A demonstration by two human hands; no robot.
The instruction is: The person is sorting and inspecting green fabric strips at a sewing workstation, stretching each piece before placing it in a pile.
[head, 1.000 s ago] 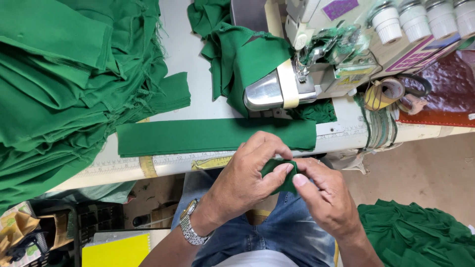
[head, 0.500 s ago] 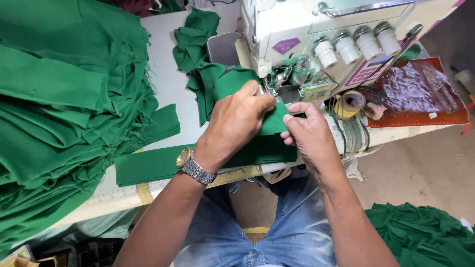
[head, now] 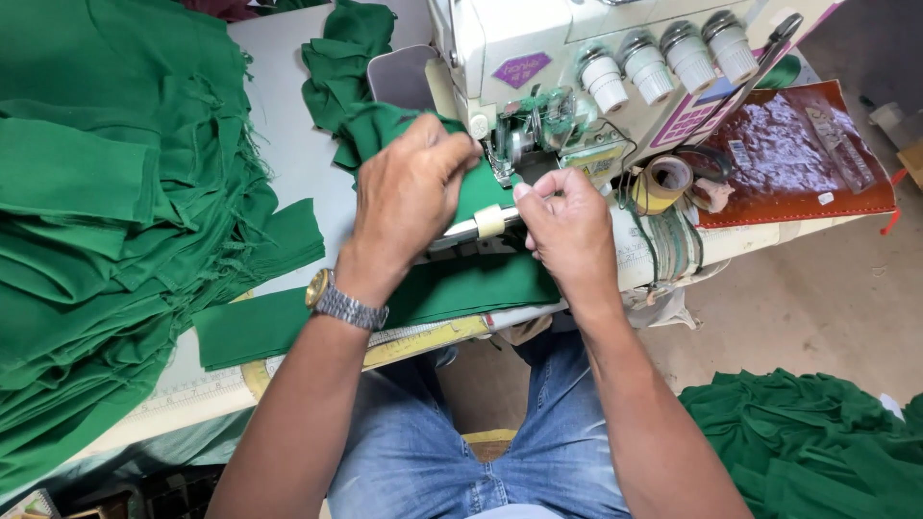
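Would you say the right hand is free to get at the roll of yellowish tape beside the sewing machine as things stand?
Probably yes. The roll of tape sits just right of the right hand, with nothing between them. But its fingers pinch the green fabric piece at the sewing machine, so they must let go first.

One sewing machine [head: 538, 58] stands at twelve o'clock, with four thread-tension knobs [head: 663, 53] in a row along its front, toward one o'clock. Two hands [head: 413, 192] work at its foot — the left at eleven o'clock of the view's middle, the right hand [head: 567, 226] just past twelve. One wristwatch [head: 341, 303] sits on the left wrist. One roll of tape [head: 661, 183] lies at two o'clock, beside one reddish-brown tray [head: 798, 154]. Two big heaps of green cloth show — one stack [head: 106, 221] at nine o'clock, one pile [head: 817, 442] on the floor at four o'clock. One long green strip [head: 260, 327] lies flat at the table's edge, near seven o'clock.
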